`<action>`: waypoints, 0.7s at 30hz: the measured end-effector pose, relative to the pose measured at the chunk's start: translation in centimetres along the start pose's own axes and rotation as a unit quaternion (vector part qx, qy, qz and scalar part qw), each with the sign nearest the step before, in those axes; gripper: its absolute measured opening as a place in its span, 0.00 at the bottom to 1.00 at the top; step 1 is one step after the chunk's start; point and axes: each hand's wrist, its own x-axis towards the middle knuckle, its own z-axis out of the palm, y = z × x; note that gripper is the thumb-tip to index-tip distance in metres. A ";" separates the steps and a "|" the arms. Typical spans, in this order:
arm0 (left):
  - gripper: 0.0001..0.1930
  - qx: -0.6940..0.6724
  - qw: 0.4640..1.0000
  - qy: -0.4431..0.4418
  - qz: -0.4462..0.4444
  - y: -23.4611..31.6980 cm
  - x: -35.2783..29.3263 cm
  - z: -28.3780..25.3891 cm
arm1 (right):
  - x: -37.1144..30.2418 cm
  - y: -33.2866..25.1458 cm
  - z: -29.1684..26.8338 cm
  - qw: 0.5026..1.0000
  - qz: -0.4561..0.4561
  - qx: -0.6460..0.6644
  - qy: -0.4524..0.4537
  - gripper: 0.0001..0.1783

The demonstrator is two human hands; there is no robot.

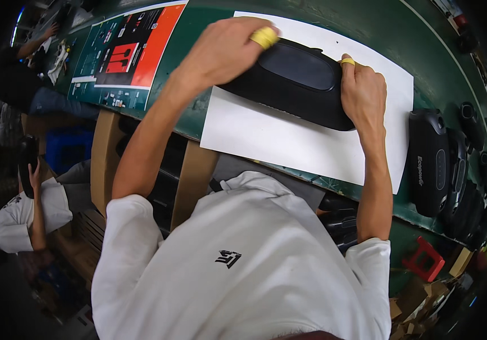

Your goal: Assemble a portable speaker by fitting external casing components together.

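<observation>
Workpiece: a long, rounded black speaker [297,105] with a glossy dark oval panel [300,69] uppermost, located at 1 o'clock in the view. It lies over a flat white rectangular sheet [289,139] on the green-topped workbench [189,116]; full contact beneath cannot be confirmed.

Left hand [226,51]: bent over the workpiece's 10 o'clock end; fingertips hidden, closure cannot be told.

Right hand [366,93]: closed about the 3 o'clock end, its yellow-wrapped thumb [348,61] at the body's edge.

Recommended handling: share support evenly between both ends. Apply pressure to the body, not the panel, to avoid smudging. Maintain clearance from the upright black speakers [428,161] at 3 o'clock.
</observation>
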 end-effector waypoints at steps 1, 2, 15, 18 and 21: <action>0.21 0.017 0.997 -0.038 -0.070 -0.7 0.1 -0.6 | -0.1 -0.2 0.0 1.000 0.001 -0.001 -0.004 0.29; 0.21 0.013 0.996 -0.041 -0.073 -1.2 0.2 -0.7 | -0.3 -0.2 0.0 1.000 -0.009 0.008 0.000 0.29; 0.21 0.071 0.990 -0.102 -0.068 -3.5 1.1 0.1 | 0.8 -0.5 -0.2 0.999 0.014 0.034 -0.017 0.30; 0.21 0.043 0.989 -0.109 -0.094 -2.6 1.2 -0.1 | 0.2 1.8 -0.8 0.988 0.075 0.131 -0.015 0.29; 0.20 -0.101 0.989 -0.025 -0.109 -5.2 0.4 0.7 | -0.3 5.3 -0.6 0.962 0.104 0.253 0.011 0.27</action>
